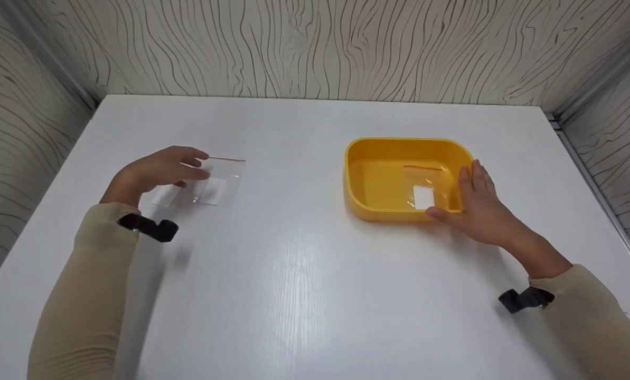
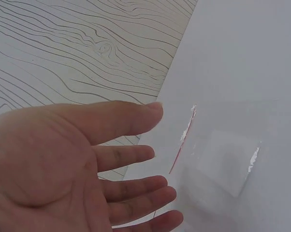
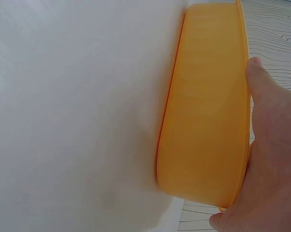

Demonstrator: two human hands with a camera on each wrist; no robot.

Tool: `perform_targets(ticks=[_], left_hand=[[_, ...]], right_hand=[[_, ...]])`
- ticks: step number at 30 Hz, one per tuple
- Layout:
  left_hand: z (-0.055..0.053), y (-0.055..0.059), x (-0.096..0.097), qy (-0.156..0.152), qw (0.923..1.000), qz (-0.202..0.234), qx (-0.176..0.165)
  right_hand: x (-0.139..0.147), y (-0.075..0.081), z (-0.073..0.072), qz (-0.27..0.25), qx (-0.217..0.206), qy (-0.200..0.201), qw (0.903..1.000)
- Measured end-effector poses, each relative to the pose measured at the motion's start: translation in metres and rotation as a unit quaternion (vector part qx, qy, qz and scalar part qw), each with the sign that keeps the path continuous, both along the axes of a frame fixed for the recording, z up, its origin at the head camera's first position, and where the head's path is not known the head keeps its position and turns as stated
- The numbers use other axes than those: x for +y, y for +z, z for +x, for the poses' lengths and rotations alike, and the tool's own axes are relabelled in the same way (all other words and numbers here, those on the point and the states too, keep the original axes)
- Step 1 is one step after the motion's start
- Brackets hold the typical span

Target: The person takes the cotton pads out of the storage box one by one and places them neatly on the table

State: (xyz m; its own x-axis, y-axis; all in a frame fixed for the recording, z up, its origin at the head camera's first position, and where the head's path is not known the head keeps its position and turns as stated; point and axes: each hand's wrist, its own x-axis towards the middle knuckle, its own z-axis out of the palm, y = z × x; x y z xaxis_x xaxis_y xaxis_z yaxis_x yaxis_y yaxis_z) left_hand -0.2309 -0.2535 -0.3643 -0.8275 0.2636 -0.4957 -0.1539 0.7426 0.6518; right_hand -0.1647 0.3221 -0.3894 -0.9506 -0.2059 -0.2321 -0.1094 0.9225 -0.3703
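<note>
My left hand hovers at the left, fingers apart and loosely bent, with nothing in its grasp. Its fingertips overlap the near edge of a clear zip bag with a red seal line and a white patch. Part of another clear bag shows below that hand, mostly hidden by it. At the right, my right hand rests on the corner of a yellow box, thumb along the front rim and fingers extended over the right side. Inside the box lies a clear zip bag with a red line and white patch.
All of this stands on a white table. Panels with a wood-grain pattern rise behind it and at both sides. Each wrist carries a black strap mount at the cuff of a beige sleeve.
</note>
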Motion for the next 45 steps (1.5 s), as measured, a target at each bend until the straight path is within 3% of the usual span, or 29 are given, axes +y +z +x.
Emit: perform_targets(ticks=[8,19,28,45], left_hand=[[-0.003,0.005,-0.003,-0.009,0.9999,0.001,0.014],[-0.003,0.012,-0.001,-0.015,0.999,0.036,0.022],[-0.004,0.009,0.006,0.015,0.9954,0.083,0.045],[-0.004,0.0,0.022,0.003,0.9886,0.128,0.079]], right_hand=[[0.0,0.001,0.0,-0.004,-0.002,-0.001,1.0],[0.001,0.001,-0.001,-0.006,-0.006,0.0,1.0],[-0.001,0.001,-0.001,0.0,-0.009,-0.002,1.0],[-0.001,0.0,0.001,0.004,0.002,0.001,1.0]])
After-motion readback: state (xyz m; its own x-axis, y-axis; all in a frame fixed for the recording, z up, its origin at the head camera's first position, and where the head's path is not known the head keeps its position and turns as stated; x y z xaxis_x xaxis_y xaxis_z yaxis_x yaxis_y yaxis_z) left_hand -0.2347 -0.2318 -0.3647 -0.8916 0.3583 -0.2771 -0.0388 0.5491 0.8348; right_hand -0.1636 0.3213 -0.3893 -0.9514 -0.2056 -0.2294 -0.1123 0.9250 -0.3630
